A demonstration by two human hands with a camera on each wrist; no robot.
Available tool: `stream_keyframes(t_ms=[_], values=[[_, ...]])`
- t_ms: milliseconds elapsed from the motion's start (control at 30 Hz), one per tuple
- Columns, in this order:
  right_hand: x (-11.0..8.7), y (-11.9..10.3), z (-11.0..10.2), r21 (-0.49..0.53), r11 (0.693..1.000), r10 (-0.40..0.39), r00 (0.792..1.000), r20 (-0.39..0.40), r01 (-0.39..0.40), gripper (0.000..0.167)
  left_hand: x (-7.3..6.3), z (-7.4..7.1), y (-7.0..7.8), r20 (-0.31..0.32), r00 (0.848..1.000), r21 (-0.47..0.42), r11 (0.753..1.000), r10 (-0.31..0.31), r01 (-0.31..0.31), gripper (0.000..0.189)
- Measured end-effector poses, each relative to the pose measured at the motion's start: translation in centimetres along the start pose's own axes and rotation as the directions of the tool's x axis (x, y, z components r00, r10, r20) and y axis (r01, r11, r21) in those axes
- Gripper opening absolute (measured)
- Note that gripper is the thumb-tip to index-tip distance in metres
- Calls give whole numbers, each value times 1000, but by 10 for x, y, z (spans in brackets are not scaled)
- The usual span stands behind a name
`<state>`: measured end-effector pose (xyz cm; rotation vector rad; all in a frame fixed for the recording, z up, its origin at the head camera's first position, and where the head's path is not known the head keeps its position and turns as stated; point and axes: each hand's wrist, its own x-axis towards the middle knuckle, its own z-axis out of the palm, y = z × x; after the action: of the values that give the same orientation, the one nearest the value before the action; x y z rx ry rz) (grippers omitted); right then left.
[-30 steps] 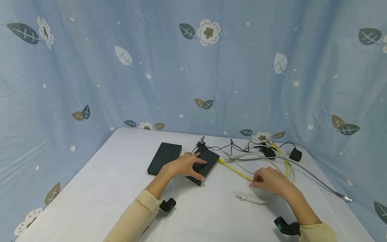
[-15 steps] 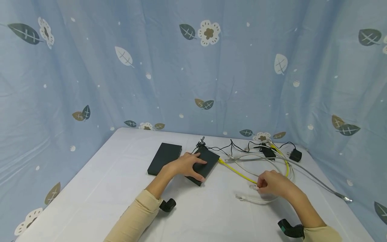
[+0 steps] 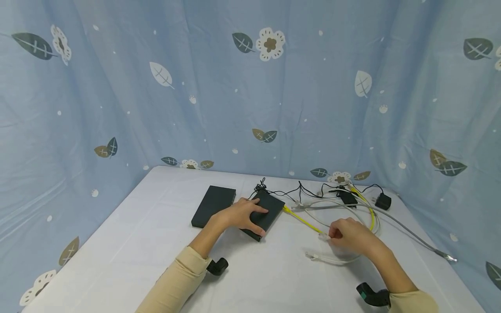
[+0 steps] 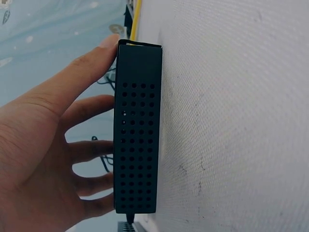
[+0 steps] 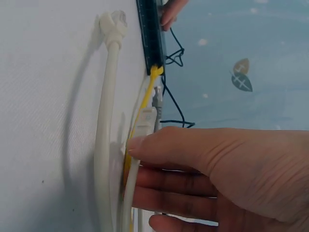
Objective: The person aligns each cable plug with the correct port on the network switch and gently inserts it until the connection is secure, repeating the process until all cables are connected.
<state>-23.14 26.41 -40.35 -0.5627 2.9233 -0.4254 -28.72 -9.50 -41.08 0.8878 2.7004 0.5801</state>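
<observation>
My left hand [image 3: 239, 213] rests spread on a black network switch [image 3: 271, 207]; in the left wrist view its fingertips press the top of the switch's case [image 4: 137, 130], which has a side full of round holes. A yellow network cable [image 3: 309, 224] runs from the right side of that switch. My right hand [image 3: 350, 234] pinches a white network cable just behind its plug [image 5: 146, 120], beside the yellow cable. Another white cable end [image 5: 114, 31] lies on the table nearer the person, apart from the fingers.
A second black box [image 3: 213, 206] lies left of the switch. Behind and right are tangled black cords, a power adapter [image 3: 382, 201], another black block [image 3: 346, 198] and a long grey cable [image 3: 407, 232]. A patterned blue curtain [image 3: 219, 87] closes off the back.
My right hand shifts slightly right with the white cable, then back left, bringing its plug a little toward the switch. My left hand stays on the switch.
</observation>
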Motion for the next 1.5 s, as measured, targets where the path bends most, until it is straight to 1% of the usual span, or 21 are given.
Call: stream_keyframes(t_ms=[167, 367, 533, 633, 800, 900, 1100, 1300, 1500], values=[[2, -3, 0, 6, 1000, -10, 1000, -22, 10, 11, 0, 0, 0, -2, 1000, -2, 1000, 3, -3, 74], [5, -7, 0, 16, 1000, 18, 999, -29, -18, 9, 0, 0, 0, -5, 1000, 1, 1000, 8, -8, 74], [8, -10, -1, 72, 997, 26, 999, -26, -24, 6, 0, 0, 0, -7, 1000, 2, 1000, 12, -12, 74], [11, -12, -1, 105, 995, 3, 999, -37, 1, 6, 0, -1, 1, -6, 1000, 1, 1000, 11, -11, 74], [16, -13, -1, 131, 991, -19, 998, -63, 27, 16, 0, -1, 1, -2, 1000, -3, 1000, 6, -6, 74], [19, -13, 0, 135, 990, -38, 997, -72, 48, 19, 0, -1, 0, -2, 1000, -3, 1000, 3, -3, 74], [20, -17, -1, 139, 986, -77, 993, -86, 89, 20, 0, 0, 0, -3, 1000, 5, 1000, 5, -5, 74], [23, -24, -4, 111, 984, -130, 986, -108, 142, 18, 0, -1, 1, -2, 1000, 5, 1000, 5, -5, 74], [27, -32, -3, 99, 982, -146, 981, -128, 159, 15, 0, 0, 1, -6, 1000, 4, 1000, 7, -7, 74]])
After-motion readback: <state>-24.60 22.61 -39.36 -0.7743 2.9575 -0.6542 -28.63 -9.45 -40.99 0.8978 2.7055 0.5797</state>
